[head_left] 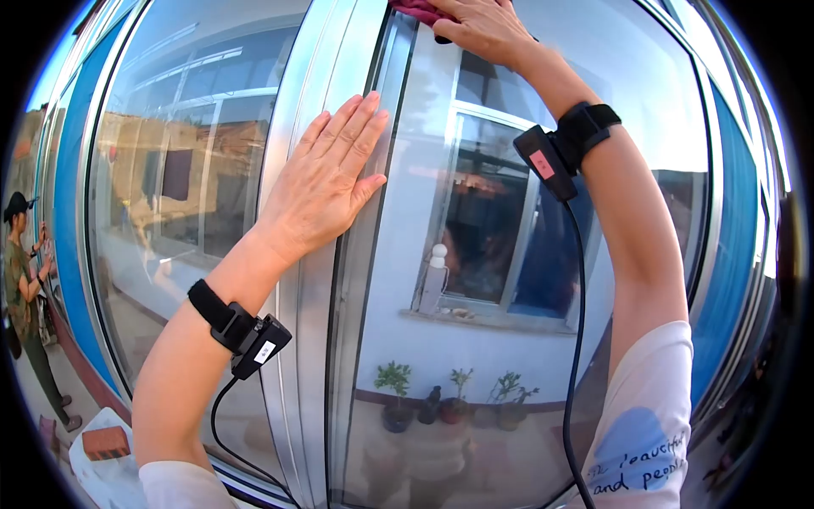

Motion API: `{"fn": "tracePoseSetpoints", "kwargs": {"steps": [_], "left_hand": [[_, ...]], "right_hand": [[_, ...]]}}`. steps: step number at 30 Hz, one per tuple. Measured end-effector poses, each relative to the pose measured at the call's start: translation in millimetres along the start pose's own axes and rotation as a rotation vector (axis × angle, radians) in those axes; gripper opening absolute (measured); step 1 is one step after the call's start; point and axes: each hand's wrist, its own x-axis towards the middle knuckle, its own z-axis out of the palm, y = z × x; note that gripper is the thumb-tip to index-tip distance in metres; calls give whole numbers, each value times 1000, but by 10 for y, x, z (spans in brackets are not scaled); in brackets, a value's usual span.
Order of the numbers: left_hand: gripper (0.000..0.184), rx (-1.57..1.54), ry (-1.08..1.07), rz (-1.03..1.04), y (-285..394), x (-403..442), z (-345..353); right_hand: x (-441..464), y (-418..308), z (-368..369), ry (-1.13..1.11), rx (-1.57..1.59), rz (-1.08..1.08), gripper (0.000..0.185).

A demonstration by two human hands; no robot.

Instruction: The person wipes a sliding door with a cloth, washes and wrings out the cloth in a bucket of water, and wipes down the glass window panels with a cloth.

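Note:
My left hand [326, 174] lies flat with its fingers stretched against the silver metal window frame [309, 339]. Nothing is in it. High up at the top edge of the view, my right hand [483, 30] is closed on a dark red cloth [420, 10] near the top of the right glass pane [526, 356]. Part of the cloth and the fingertips are cut off by the view's edge. A black strapped device with a cable sits on each forearm, the left one [254, 339] near the wrist and the right one [555, 157] likewise.
Behind the right pane show potted plants [394, 394] and an inner window [483, 212]. The left pane [186, 170] reflects buildings. At far left stands another person [25, 288] facing the facade. A red brick [106, 443] rests on a pale surface at lower left.

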Motion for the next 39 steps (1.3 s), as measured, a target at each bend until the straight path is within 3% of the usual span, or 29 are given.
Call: {"fn": "tracePoseSetpoints", "kwargs": {"steps": [2, 5, 6, 8, 10, 12, 14, 18, 20, 25, 26, 27, 28, 32, 33, 35, 39], "left_hand": [[68, -37, 47, -21, -16, -12, 19], [71, -39, 37, -17, 21, -17, 72], [72, -43, 35, -24, 10, -5, 67], [73, -43, 31, -18, 2, -2, 47], [73, -45, 31, -16, 8, -14, 57], [75, -53, 32, -8, 21, -21, 57], [75, -48, 19, -16, 24, -35, 44], [76, -45, 3, -17, -1, -10, 61], [76, 9, -27, -32, -23, -8, 71], [78, 40, -71, -53, 26, -10, 65], [78, 28, -67, -45, 41, -11, 79], [78, 39, -67, -47, 51, -14, 84], [79, 55, -66, -50, 58, -36, 55], [80, 74, -75, -56, 119, -63, 64], [80, 99, -63, -50, 122, -75, 73], [80, 98, -51, -45, 38, -15, 63], [80, 173, -15, -37, 12, -70, 100]], "right_hand": [[-451, -562, -247, 83, -5, -43, 56], [-500, -600, -248, 64, 90, -67, 56], [-361, -484, -179, 48, -2, -59, 54], [68, -332, -416, -104, 239, 24, 60], [468, -65, -285, -139, 221, 139, 50], [570, 45, -595, -293, 24, 83, 41], [907, 577, 7, -172, -134, -38, 41], [850, 316, -210, -201, 144, 413, 60], [619, 500, -197, -198, 140, 378, 68], [-439, 1326, -590, -106, 103, 793, 72], [-855, 2314, 17, 53, -275, 657, 58], [-1261, 3116, 250, 76, -372, 568, 70], [-1477, 3190, 96, 22, -260, 869, 77], [-1523, 2937, 23, -7, -219, 1076, 88], [-1365, 2838, 106, 24, -220, 984, 87], [-648, 1296, -553, -110, 12, 1012, 73], [-507, -33, -533, -105, 117, 294, 71]]}}
